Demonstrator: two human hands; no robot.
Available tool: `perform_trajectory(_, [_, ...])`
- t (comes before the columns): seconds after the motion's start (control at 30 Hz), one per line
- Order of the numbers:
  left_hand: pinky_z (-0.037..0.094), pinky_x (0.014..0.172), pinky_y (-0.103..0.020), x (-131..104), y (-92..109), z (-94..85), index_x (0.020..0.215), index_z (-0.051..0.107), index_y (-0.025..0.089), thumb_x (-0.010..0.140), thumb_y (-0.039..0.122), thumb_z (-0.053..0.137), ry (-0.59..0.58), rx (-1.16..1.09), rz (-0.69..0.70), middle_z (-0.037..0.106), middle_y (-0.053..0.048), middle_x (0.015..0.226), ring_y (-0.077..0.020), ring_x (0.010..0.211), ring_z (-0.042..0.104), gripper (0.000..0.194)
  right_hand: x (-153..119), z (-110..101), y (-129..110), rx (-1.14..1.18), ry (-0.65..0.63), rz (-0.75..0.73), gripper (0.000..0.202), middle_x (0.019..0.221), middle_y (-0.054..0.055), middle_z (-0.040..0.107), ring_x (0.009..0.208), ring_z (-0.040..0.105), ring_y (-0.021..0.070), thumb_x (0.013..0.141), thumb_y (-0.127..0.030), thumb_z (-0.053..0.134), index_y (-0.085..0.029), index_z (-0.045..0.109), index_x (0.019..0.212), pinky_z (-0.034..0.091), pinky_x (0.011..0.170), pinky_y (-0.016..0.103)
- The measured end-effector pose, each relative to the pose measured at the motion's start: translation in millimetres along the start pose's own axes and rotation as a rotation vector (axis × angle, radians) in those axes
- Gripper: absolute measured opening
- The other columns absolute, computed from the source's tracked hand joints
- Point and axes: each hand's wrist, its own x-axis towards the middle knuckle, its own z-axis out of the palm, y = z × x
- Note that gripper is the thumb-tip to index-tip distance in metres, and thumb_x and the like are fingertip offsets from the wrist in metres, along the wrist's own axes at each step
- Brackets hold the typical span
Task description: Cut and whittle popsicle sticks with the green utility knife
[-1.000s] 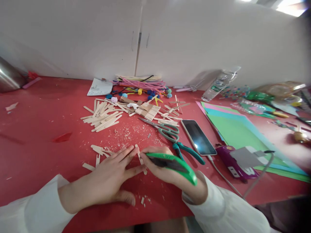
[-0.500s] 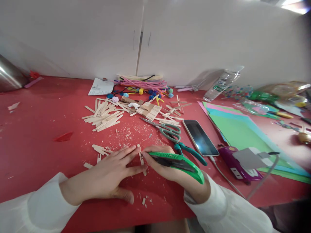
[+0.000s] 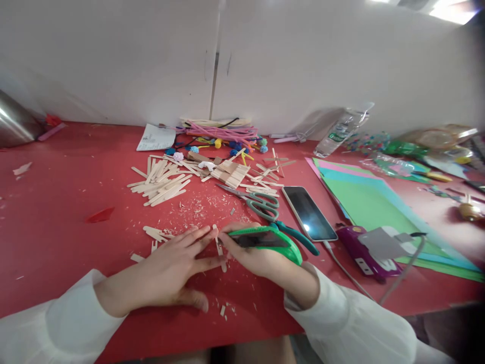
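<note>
My left hand [image 3: 174, 268] lies flat with its fingers spread, and its fingertips press on a wooden craft stick [image 3: 220, 251] on the red table [image 3: 56, 227]. Wrapped round a green utility knife [image 3: 290, 246], my right hand [image 3: 257, 258] is closed just right of that stick. Its fingertips meet the stick; the blade is too small to make out. Short cut stick pieces [image 3: 153, 233] lie beyond my left hand. Wood shavings [image 3: 197, 207] are scattered past both hands, and a few chips [image 3: 223, 310] lie nearer to me.
Behind are loose sticks [image 3: 161, 182], a stick bundle [image 3: 231, 173] and pipe cleaners [image 3: 223, 131]. Scissors [image 3: 261, 202], teal-handled pliers [image 3: 299, 237] and a phone [image 3: 308, 215] on a cable lie right. Farther right are a purple power strip [image 3: 364, 253], coloured paper [image 3: 375, 202] and a bottle [image 3: 337, 136].
The green knife and my right hand have tilted, so the knife's rear end is higher and farther left. The left hand still holds the stick down. The view has shifted slightly.
</note>
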Motion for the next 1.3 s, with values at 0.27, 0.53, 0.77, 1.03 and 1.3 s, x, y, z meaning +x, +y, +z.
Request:
perform_trajectory(0.27, [0.024,0.108,-0.058,0.8,-2.9,3.1,0.141,0.036,0.036,0.076,0.069,0.052,0.011,-0.028,0.014,0.017,-0.012,0.155,-0.0385,0.14,0.016,0.075,-6.2,3.5,13.5,0.261,-0.034,0.158,0.022,0.053,-0.002,0.058,0.049,0.061,0.0139,0.088,-0.035,0.043,-0.021,0.052,0.073,0.053,0.053,0.025])
perform_trajectory(0.53, [0.025,0.108,-0.057,1.2,0.6,1.6,0.137,0.045,0.033,0.074,0.068,0.056,0.017,-0.042,-0.006,0.021,-0.01,0.155,-0.0384,0.14,0.019,0.072,-7.1,3.9,9.4,0.048,0.003,0.047,0.026,0.062,-0.001,0.063,0.065,0.065,0.0157,0.091,-0.03,0.043,-0.024,0.051,0.067,0.055,0.071,0.029])
perform_trajectory(0.77, [0.026,0.106,-0.06,1.6,2.7,0.0,0.138,0.044,0.033,0.075,0.07,0.053,-0.027,-0.023,-0.031,0.021,-0.013,0.154,-0.0405,0.139,0.018,0.073,-8.2,7.6,8.7,0.048,0.042,0.029,0.027,0.059,-0.001,0.064,0.063,0.066,0.0172,0.091,-0.03,0.04,-0.026,0.051,0.066,0.057,0.068,0.03])
perform_trajectory(1.03, [0.028,0.105,-0.06,0.9,2.5,5.6,0.136,0.047,0.033,0.075,0.071,0.052,0.053,-0.075,-0.016,0.022,-0.011,0.154,-0.0407,0.139,0.019,0.072,-8.0,9.1,2.9,0.031,0.04,0.066,0.028,0.057,-0.001,0.062,0.065,0.066,0.0175,0.091,-0.031,0.039,-0.025,0.05,0.065,0.057,0.065,0.029])
perform_trajectory(1.3, [0.028,0.104,-0.062,0.7,7.9,1.7,0.135,0.048,0.034,0.078,0.07,0.049,0.011,-0.02,-0.069,0.024,-0.012,0.153,-0.0414,0.138,0.022,0.067,-9.3,2.6,-7.7,-0.089,-0.01,0.031,0.025,0.062,0.001,0.063,0.063,0.065,0.0176,0.089,-0.027,0.041,-0.023,0.051,0.067,0.056,0.061,0.028])
